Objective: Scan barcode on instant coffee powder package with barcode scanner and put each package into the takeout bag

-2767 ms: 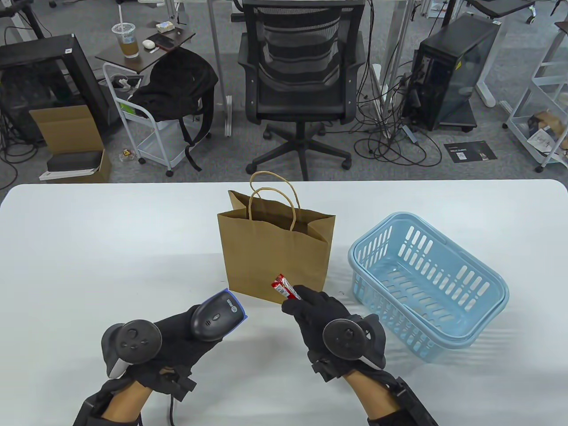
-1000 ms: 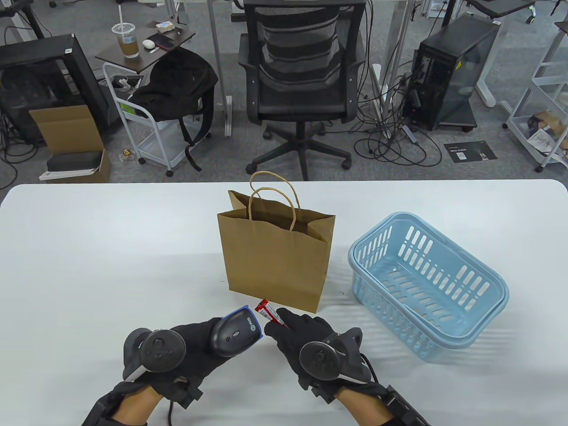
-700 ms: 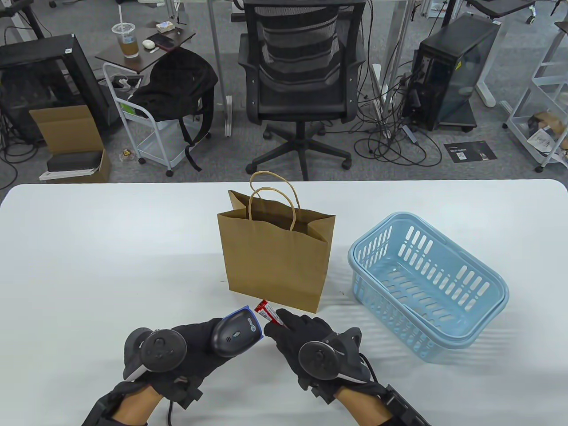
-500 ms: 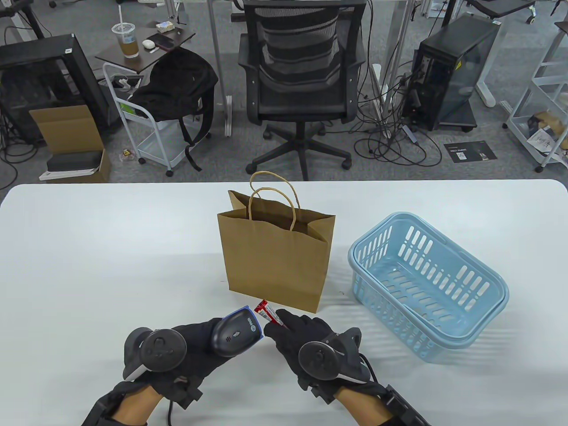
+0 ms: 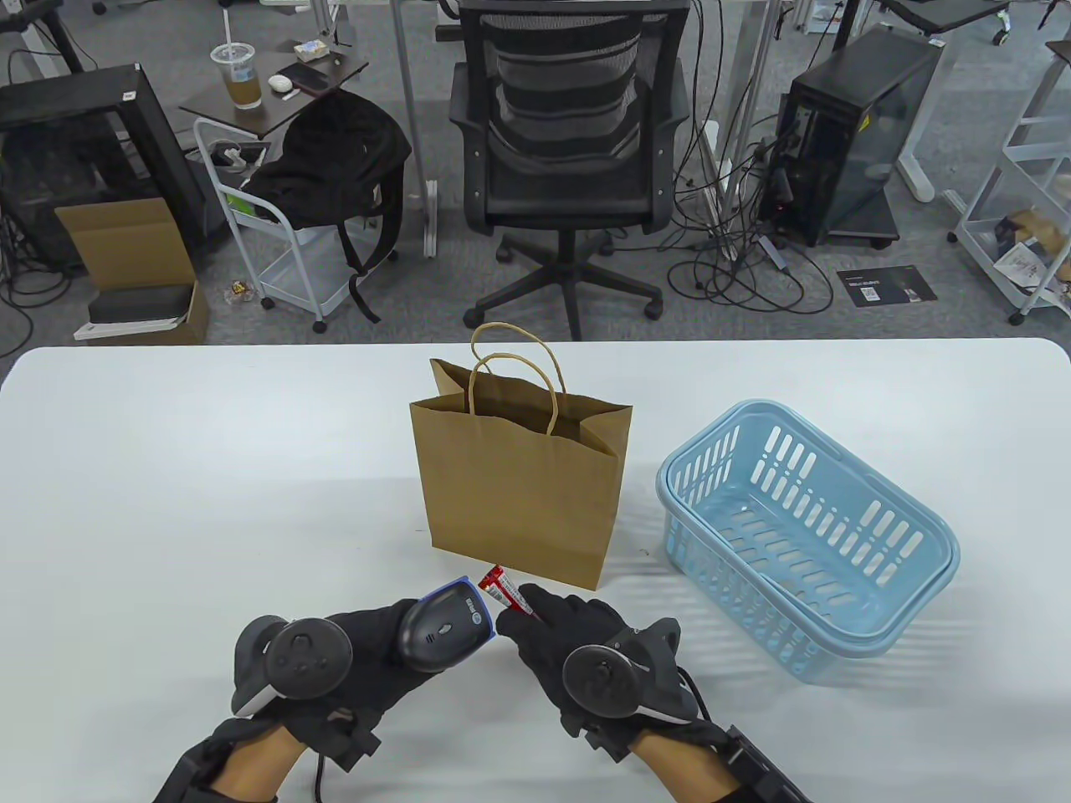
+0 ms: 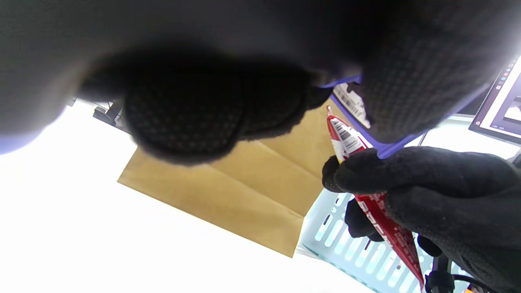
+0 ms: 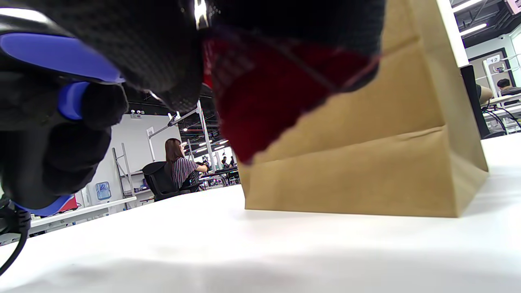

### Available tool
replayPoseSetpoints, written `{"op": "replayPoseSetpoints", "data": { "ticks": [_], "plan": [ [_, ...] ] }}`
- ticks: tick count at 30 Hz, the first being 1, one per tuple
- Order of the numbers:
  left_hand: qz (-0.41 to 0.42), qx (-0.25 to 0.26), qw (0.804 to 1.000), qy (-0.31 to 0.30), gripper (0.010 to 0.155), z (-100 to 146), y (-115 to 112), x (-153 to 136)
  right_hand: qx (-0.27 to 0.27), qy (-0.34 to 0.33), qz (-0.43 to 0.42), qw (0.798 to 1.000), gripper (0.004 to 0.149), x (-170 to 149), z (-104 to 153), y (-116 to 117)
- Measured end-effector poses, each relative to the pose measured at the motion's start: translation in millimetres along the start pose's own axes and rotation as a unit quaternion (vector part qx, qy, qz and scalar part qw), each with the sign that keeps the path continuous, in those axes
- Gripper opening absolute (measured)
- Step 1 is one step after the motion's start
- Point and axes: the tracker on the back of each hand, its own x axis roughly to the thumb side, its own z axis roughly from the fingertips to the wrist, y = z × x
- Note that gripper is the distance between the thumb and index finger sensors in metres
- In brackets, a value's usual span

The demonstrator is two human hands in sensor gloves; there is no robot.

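At the near edge of the white table (image 5: pixel 167 468), the left hand (image 5: pixel 360 661) is wrapped around a grey barcode scanner (image 5: pixel 443 627) with a blue rim, its fingers curled round the handle and its head aimed to the right. The right hand (image 5: pixel 569 627) pinches a red instant coffee powder package (image 5: pixel 500 587) between thumb and fingers, holding the slim stick tilted so that its free end sits just beside the scanner's head, nearly touching it. In the left wrist view the package's white barcode panel (image 6: pixel 346 136) faces the scanner's blue-edged window, with the right hand's gloved fingertips (image 6: pixel 350 171) gripping the stick partway along its length. The right wrist view shows the red package close under the fingers, blurred, with the scanner's blue trigger and cable at the left edge. Just behind both hands stands the brown paper takeout bag (image 5: pixel 519 493), upright and open at the top, its twisted paper handles raised; the package is outside it, in front of its lower front edge. To the right of the bag, apart from it, a light blue plastic basket (image 5: pixel 920 535) with slotted walls rests on the table; no packages show inside it. Beyond the table a black mesh office chair (image 5: pixel 569 142) faces the scene, and a person sits at a distant desk in the right wrist view.
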Motion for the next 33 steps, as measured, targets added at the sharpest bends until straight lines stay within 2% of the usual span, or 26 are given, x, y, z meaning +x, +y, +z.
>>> {"op": "replayPoseSetpoints", "data": {
  "ticks": [7,14,24,28,33],
  "plan": [
    [0.006,0.029,0.999,0.017,0.057,1.0,9.1,-5.3,-0.007,0.008,-0.003,1.000,0.042,-2.3,0.2,-1.0],
    [0.049,0.072,0.994,0.068,0.057,3.2,24.2,-22.7,-0.017,0.020,-0.008,1.000,0.041,-6.5,-0.5,-4.4],
    [0.104,0.097,0.981,0.134,0.058,5.1,31.3,-45.5,-0.033,0.022,-0.011,0.999,0.044,-8.5,0.5,-8.4],
    [0.118,0.099,0.976,0.151,0.058,6.0,31.9,-52.8,-0.063,0.031,-0.035,0.997,0.044,-11.1,0.3,-19.4],
    [0.138,0.104,0.970,0.170,0.058,7.1,33.9,-61.1,-0.122,0.043,-0.043,0.991,0.039,-3.9,-6.5,-53.7]
  ]
}}
